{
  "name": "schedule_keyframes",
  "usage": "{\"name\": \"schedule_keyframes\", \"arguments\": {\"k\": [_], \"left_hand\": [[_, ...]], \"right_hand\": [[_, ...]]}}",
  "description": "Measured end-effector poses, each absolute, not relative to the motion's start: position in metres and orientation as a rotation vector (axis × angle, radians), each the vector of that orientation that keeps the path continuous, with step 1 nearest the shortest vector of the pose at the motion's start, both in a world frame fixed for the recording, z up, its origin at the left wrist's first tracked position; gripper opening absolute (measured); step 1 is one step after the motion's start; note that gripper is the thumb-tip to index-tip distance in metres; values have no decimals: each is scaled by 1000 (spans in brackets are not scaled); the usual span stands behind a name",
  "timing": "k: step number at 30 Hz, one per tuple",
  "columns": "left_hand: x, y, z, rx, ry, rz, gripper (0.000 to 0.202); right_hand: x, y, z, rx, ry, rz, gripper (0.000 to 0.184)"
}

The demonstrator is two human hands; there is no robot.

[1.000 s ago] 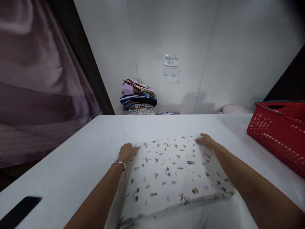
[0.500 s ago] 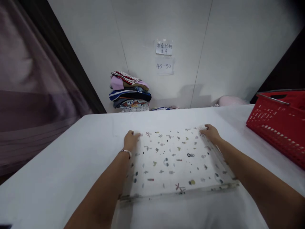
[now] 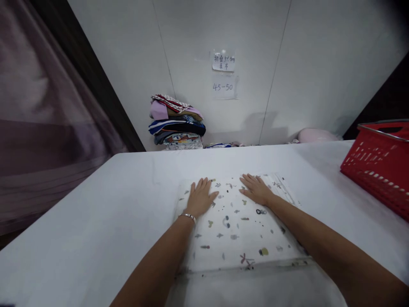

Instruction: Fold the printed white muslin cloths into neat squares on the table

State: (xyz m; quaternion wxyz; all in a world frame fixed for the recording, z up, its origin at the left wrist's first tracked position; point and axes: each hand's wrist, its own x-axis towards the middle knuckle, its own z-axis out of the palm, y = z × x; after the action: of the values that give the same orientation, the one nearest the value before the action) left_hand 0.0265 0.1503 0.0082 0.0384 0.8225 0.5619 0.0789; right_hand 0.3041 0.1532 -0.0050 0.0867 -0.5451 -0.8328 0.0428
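A white cloth [image 3: 233, 226] printed with small coloured figures lies folded on the white table, its near edge forming a straight fold. My left hand [image 3: 200, 198] rests flat on its far left part, fingers spread, a bracelet [image 3: 188, 217] on the wrist. Flat on the far right part is my right hand [image 3: 255, 189], its fingers also stretched out. Neither hand grips the fabric. My right forearm covers some of the cloth's right side. Towards me, a plain pale stretch [image 3: 255, 288] continues from the fold; I cannot tell whether it is cloth or tabletop.
On the right of the table [image 3: 79, 213] stands a red perforated basket [image 3: 377, 166] with a metal handle. A stack of folded fabrics [image 3: 177, 121] rises beyond the far edge, by the wall. Two paper notes [image 3: 223, 62] hang there. A mauve curtain [image 3: 47, 128] hangs at left.
Both hands have let go of the cloth's far corners and moved inward, now lying flat on top. The cloth's far side has settled onto the table. The view has shifted slightly.
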Motion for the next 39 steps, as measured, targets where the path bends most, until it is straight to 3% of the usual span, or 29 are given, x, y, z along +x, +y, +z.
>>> {"name": "schedule_keyframes", "arguments": {"k": [9,17,24,30,35,39], "left_hand": [[24,146,5,2482,1770,272,66],[-37,47,9,2391,1801,288,58],[-103,-20,9,2072,1999,730,37],[-101,-55,25,1584,2073,1004,28],[-88,-77,25,1592,2084,968,21],[-81,-84,22,1749,2183,858,13]], "right_hand": [[305,151,1,-1761,-2514,206,65],[318,74,-10,-1806,-2447,97,62],[348,27,-11,-1875,-2368,6,55],[284,-4,9,-1413,-2374,297,48],[200,-22,26,-1015,-2375,535,33],[143,-26,34,-915,-2445,534,23]]}}
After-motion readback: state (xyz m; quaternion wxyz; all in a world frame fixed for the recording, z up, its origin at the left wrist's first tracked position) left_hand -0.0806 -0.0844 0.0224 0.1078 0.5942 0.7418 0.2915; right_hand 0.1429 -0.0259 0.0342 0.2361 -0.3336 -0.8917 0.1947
